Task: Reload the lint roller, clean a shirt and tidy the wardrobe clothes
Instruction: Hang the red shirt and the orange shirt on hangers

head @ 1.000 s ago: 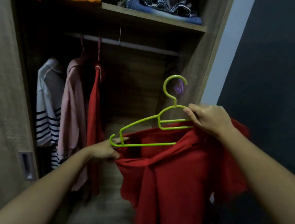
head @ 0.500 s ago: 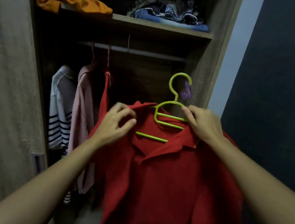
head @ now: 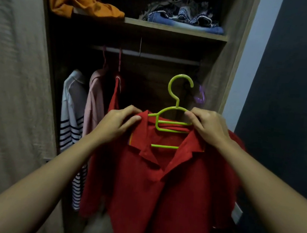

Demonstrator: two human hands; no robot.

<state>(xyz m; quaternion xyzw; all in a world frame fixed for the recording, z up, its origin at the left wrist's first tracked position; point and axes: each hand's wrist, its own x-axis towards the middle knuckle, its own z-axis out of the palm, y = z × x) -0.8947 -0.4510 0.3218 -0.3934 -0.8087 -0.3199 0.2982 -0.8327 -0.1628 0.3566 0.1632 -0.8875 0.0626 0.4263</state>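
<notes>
At frame centre, red shirt [head: 159,185] hangs lengthwise, collar up, on green hanger [head: 169,118], hook upward; left hand [head: 117,125] pinches shirt shoulder, right hand [head: 208,127] grips hanger.

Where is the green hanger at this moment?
Centre of the head view: the green hanger sits in the red shirt, between left hand and right hand, hook below the wardrobe rail.

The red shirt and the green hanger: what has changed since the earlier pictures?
The red shirt, bunched under the green hanger before, now lies spread over it. The left hand let go of the hanger's end, rose and pinches the shirt's shoulder. The right hand still grips the hanger; the clothes on the rail stayed.
</notes>
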